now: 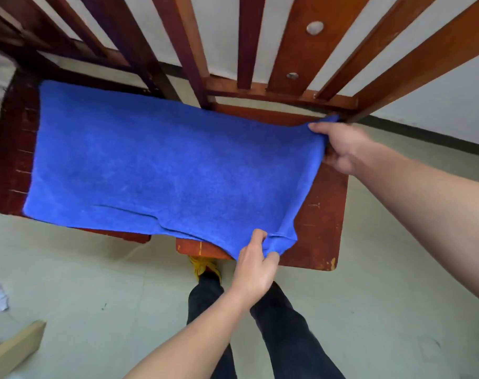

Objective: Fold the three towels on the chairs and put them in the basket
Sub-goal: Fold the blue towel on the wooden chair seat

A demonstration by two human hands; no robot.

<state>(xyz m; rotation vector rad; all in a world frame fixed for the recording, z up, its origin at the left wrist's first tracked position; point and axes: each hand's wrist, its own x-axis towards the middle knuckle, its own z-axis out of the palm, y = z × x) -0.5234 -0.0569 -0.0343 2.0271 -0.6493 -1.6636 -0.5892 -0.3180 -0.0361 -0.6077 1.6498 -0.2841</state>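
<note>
We pinched the towel (161, 170) corners, left hand (256, 265) lower centre, right hand (339, 149) right. A neat fold probably needed both corners carried evenly to the frame's left edge.

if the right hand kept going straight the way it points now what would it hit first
The right hand, gripping the blue towel at its far corner, points left and a little away. It would probably meet the chair's back slats first, though depth is unclear.

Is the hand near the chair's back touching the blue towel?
Touching. In the head view, the right hand pinches the far right corner of the blue towel, cloth wrapping over its fingers.
</note>
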